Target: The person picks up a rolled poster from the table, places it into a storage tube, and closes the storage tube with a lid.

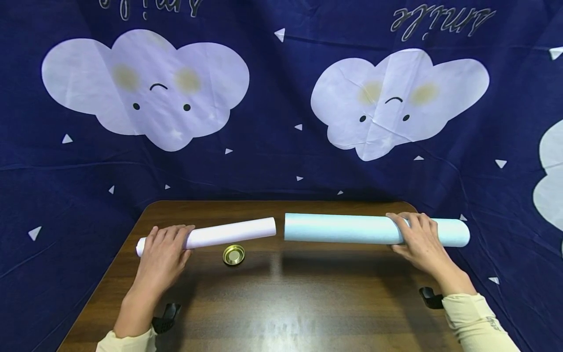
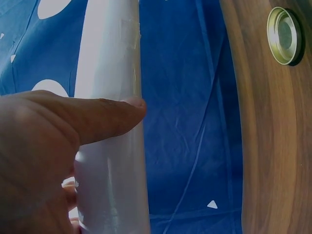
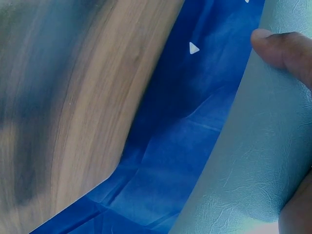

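Observation:
My left hand (image 1: 163, 254) grips a narrow white roll (image 1: 233, 233) near its left end. In the left wrist view the thumb lies across this roll (image 2: 112, 180), which has a glossy surface. My right hand (image 1: 420, 242) holds a wider light-blue tube (image 1: 338, 229) toward its right end. Fine creases cover the tube (image 3: 243, 161) in the right wrist view, with the thumb pressed on its side. Both are held roughly level above the table, their inner ends facing each other with a small gap. A round gold lid (image 1: 233, 255) lies on the table below the white roll.
The brown wooden table (image 1: 281, 303) extends beneath both hands. Behind it hangs a dark blue cloth (image 1: 272, 161) printed with white clouds and small triangles. A black strap end (image 1: 166, 318) shows by the left wrist, another black strap (image 1: 431, 297) by the right.

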Tool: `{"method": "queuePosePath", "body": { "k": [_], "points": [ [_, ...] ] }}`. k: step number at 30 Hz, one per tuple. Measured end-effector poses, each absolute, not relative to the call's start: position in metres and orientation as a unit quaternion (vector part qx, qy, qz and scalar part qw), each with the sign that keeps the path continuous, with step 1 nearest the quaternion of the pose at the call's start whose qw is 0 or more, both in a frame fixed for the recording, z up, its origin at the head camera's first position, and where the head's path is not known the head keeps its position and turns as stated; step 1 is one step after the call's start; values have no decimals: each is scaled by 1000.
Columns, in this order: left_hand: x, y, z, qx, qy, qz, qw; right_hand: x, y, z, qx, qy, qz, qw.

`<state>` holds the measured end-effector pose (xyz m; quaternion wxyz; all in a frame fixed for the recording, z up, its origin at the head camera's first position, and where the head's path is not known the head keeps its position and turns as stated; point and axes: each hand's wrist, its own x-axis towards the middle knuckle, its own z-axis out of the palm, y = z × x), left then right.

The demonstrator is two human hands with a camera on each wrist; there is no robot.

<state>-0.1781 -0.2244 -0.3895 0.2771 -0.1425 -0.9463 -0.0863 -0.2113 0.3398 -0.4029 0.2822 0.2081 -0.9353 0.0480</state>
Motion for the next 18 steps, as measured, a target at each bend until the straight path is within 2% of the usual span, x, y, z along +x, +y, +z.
{"method": "queuePosePath", "body": {
  "k": [18],
  "points": [
    [-180, -215, -389, -146, -951, -81, 260, -208, 336, -401, 213, -934, 51, 280]
  ]
}}
